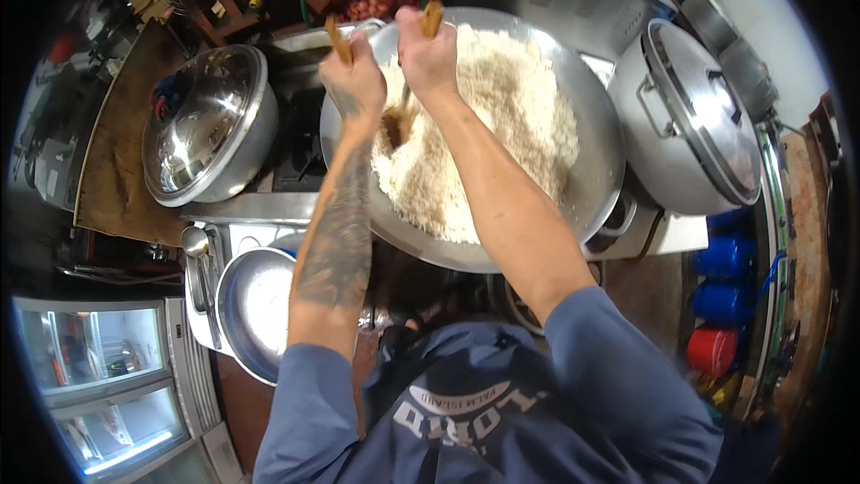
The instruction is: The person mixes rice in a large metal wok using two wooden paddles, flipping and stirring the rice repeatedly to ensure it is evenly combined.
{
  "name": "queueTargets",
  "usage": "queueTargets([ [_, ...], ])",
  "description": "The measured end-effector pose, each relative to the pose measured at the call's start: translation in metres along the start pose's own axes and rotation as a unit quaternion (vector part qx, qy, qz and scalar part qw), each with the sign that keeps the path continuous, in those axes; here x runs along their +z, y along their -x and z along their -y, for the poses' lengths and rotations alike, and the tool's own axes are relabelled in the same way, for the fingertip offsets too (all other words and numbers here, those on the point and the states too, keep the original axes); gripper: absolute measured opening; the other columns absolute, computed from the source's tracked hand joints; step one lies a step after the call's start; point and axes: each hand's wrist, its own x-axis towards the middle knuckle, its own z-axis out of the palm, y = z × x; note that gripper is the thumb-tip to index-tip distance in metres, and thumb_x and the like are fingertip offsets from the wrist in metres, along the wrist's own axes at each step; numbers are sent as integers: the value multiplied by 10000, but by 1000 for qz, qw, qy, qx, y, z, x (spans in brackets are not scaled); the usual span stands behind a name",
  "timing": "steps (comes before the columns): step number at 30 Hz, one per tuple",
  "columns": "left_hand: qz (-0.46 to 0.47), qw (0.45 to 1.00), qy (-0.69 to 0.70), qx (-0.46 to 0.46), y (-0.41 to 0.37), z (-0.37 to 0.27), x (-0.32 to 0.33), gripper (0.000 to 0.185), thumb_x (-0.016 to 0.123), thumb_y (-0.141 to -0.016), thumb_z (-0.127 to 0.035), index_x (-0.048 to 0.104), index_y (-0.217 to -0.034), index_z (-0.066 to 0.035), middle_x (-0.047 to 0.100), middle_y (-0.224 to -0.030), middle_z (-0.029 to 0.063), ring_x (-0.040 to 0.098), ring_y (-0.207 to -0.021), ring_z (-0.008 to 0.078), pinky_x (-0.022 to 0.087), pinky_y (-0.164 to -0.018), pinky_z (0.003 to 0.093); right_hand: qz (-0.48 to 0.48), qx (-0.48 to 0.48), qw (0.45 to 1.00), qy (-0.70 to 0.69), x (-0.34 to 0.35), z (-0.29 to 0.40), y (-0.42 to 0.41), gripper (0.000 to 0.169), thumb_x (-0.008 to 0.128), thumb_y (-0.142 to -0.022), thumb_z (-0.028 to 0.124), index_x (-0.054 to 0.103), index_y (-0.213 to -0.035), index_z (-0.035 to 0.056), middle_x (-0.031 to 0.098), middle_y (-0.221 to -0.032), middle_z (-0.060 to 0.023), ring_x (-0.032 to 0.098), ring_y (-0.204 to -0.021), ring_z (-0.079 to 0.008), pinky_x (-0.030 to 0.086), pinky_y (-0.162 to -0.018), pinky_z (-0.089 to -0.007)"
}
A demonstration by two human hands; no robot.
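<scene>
A wide metal pan (pixel 598 154) in front of me holds a large heap of cooked white rice (pixel 484 94). My left hand (pixel 356 81) is closed around a wooden handle (pixel 338 40) over the pan's left side. Just to its right, my right hand (pixel 428 57) grips a second wooden handle (pixel 433 17). Below the hands, a blurred brown shape (pixel 396 128) sits in the rice. Whether it is the working end of one tool or both, I cannot tell.
A lidded metal pot (pixel 208 128) stands left of the pan, and a taller lidded pot (pixel 699 121) stands right. Nearer me at left are a round metal basin (pixel 259 309) and a ladle (pixel 195 242). Blue cylinders (pixel 722 275) and a glass-doored cooler (pixel 101 349) flank the area.
</scene>
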Motion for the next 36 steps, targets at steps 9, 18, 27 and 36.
queueTargets([
  [9,63,944,315,-74,-52,-135,15,238,566,-892,-200,531,-689,-82,414,-481,-48,339,-379,52,245,-364,222,-17,-76,997,-4,-10,121,-63,378,555,-891,301,438,-576,128,343,-464,64,340,-395,-85,271,-389,-275],
  [18,42,985,64,-157,-16,-56,-4,280,591,-863,-209,587,-686,8,503,-542,13,456,-488,102,375,-478,292,-11,96,991,-91,-39,38,-14,242,576,-874,216,535,-678,81,429,-524,23,406,-448,-88,344,-425,-262],
  [27,99,935,290,-179,-117,-77,-11,220,565,-908,-189,498,-743,-59,287,-507,-32,243,-385,73,176,-357,241,-114,77,984,-116,-218,172,-44,432,512,-910,372,326,-566,191,259,-452,56,245,-342,-82,236,-337,-250],
  [36,200,917,235,-251,-150,3,49,367,583,-891,-266,359,-616,-171,309,-451,-77,287,-322,30,196,-294,210,-270,59,955,112,-293,148,-12,406,542,-865,383,448,-560,131,351,-495,69,317,-421,-43,235,-381,-232],
])
